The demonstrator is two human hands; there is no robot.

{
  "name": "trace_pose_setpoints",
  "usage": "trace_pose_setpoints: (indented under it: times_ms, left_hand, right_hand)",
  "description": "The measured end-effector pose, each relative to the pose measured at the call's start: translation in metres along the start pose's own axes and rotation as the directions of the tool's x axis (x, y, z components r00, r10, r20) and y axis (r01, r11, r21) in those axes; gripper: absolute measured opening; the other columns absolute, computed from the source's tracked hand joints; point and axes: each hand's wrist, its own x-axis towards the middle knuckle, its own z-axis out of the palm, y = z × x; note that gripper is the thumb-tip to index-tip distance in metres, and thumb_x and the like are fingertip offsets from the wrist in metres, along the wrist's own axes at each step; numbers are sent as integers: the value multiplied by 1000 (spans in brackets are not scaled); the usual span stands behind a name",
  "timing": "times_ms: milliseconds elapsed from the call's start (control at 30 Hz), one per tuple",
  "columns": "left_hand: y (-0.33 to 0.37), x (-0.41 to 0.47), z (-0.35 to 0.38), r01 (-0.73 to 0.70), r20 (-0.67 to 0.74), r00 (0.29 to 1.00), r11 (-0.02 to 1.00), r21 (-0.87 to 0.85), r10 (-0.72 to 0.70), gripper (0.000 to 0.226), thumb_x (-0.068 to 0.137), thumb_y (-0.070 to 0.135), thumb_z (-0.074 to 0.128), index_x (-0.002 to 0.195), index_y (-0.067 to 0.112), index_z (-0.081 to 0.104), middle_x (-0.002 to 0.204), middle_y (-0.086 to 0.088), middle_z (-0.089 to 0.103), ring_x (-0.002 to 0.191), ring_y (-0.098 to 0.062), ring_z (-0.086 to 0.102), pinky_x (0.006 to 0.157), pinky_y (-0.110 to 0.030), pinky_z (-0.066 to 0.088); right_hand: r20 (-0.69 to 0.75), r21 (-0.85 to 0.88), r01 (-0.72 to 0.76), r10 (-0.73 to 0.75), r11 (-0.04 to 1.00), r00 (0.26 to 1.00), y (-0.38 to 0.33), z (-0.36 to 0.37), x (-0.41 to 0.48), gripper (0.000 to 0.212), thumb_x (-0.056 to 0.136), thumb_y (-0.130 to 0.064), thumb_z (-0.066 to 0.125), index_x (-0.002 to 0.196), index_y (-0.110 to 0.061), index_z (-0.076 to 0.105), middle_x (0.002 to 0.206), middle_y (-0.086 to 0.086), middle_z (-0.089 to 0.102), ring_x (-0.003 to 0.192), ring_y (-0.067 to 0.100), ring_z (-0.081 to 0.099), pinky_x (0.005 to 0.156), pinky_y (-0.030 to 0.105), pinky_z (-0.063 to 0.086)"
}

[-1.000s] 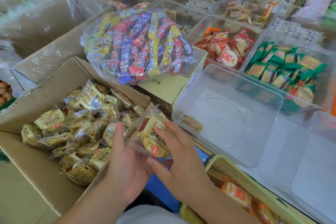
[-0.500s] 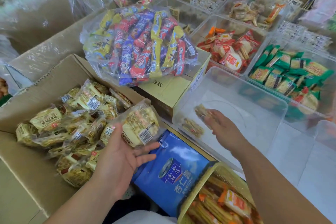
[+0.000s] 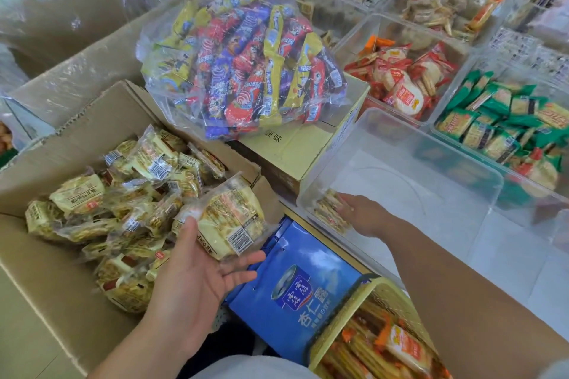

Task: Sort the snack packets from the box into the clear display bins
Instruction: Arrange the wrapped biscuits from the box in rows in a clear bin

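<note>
The right hand (image 3: pixel 360 212) has dropped to the near-left corner of the clear bin (image 3: pixel 415 194), fingers on a packet (image 3: pixel 329 199) beside another there, grip unclear, while the left hand (image 3: pixel 200 261), well apart, carries the next packet (image 3: pixel 228 218) on its flat palm over the box (image 3: pixel 46 286), so filling has only begun.

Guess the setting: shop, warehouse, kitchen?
Probably a snack shop's display counter: rows of clear display bins holding wrapped crackers, an open cardboard box of snack packets, a bag of mixed snack bars.
</note>
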Motion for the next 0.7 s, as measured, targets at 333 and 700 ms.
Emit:
trace_pose_setpoints:
  times_ms: [333, 700]
  left_hand:
    - [6, -1, 9, -8, 102, 995, 996, 92, -2, 65, 88, 72, 34, 138, 35, 53, 125, -11, 74, 100, -36, 75, 81, -47, 55]
    - [-4, 2, 18, -538, 433, 840, 399, 743, 327, 39, 80, 25, 84, 114, 44, 76, 140, 25, 58, 136, 4, 47, 113, -23, 39]
  right_hand:
    - [72, 245, 4, -23, 969, 997, 6, 0, -11, 63, 107, -40, 43, 161, -37, 12, 166, 5, 26, 149, 29, 31, 115, 38, 27]
    - [-243, 848, 286, -152, 446, 958, -61, -14, -130, 40, 85, -67, 50, 112, -46, 70, 120, -15, 70, 109, 11, 68, 88, 31, 57]
